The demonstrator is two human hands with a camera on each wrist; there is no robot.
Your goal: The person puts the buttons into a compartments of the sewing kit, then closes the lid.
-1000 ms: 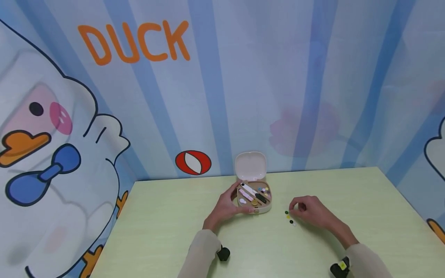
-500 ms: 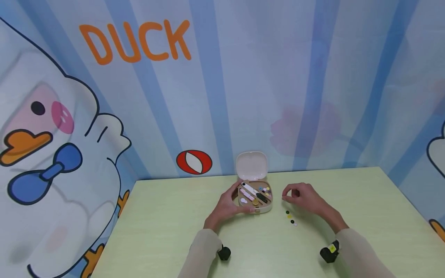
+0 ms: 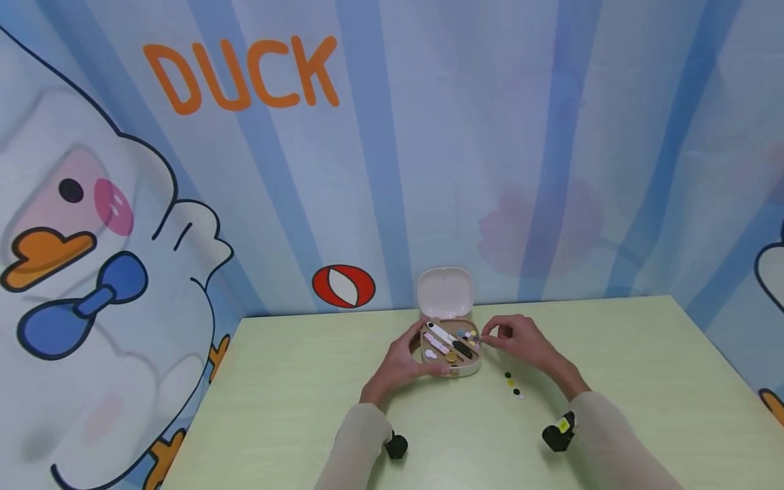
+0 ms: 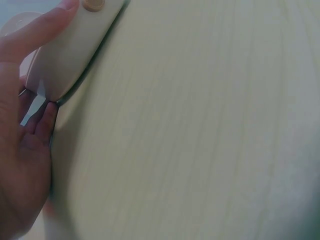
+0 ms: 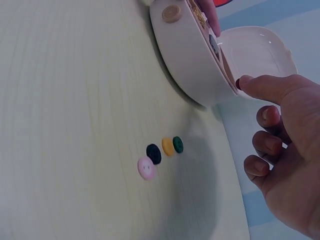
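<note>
Across the pale surface point(image 3: 294, 388), your right hand point(image 3: 519, 338) has left the loose buttons point(image 5: 154, 154) and brought a pinched dark button point(image 5: 238, 84) to the right edge of the open box point(image 3: 469, 369), seemingly within placing reach; your left hand point(image 3: 399, 363) grips the box's left side.

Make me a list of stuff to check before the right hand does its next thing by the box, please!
1. Lid open: ok, it stands up at the back of the box.
2. Box held: ok, the left hand grips it on its left side.
3. Something in the right hand: ok, it pinches a dark red button, partly hidden by a fingertip.
4. Fingertips over the box: cannot tell, they are right by its right edge.
5. Loose buttons picked up: not ok, a green button, yellow button, black button and pink button lie on the table.
</note>
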